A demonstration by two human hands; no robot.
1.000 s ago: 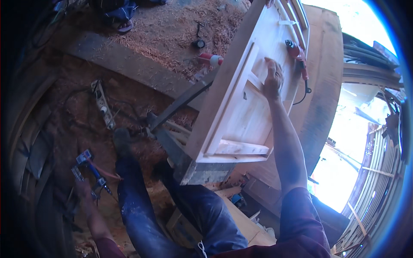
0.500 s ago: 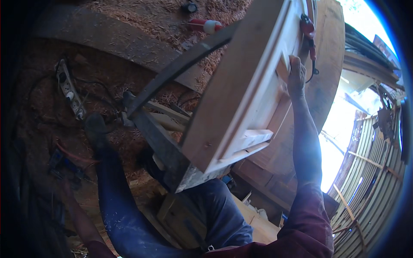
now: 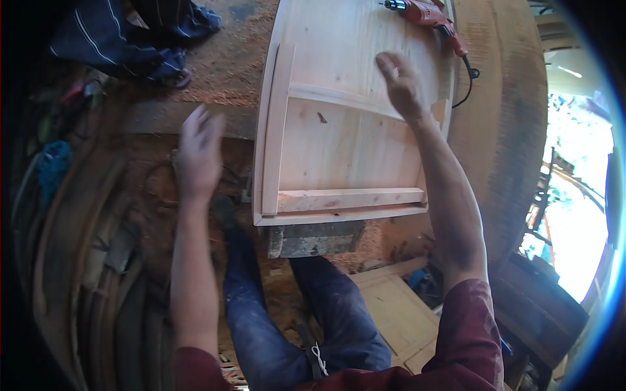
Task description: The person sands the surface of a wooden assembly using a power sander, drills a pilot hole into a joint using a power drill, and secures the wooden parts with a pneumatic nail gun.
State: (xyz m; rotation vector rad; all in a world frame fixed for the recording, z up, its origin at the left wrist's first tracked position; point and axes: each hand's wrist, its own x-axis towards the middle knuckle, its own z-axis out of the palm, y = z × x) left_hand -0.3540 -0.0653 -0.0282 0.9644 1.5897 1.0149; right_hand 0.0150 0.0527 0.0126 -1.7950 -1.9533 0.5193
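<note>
A shallow wooden frame [image 3: 266, 166] with a panel inside and raised edges lies before me on a worn wooden support [image 3: 316, 240]. Loose-looking wooden strips run along its left side and near end. My right hand [image 3: 401, 88] is over the right part of the panel, fingers stretched out and holding nothing; whether it touches the wood I cannot tell. My left hand [image 3: 201, 153], blurred by motion, is raised in the air left of the frame, its fingers extended and empty. A red corded drill [image 3: 427, 14] lies at the frame's far right corner.
A thick wooden slab [image 3: 495, 130] stretches along the right. Another person's dark striped trouser legs [image 3: 117, 32] show at the far left, near wood shavings. Curved timber pieces [image 3: 85, 215] stand at left. A pale panel [image 3: 391, 313] lies low beside my knee.
My view has swung round over the frame. My right hand has let go of a wooden strip at the edge and opened. My left hand has risen from low at the left.
</note>
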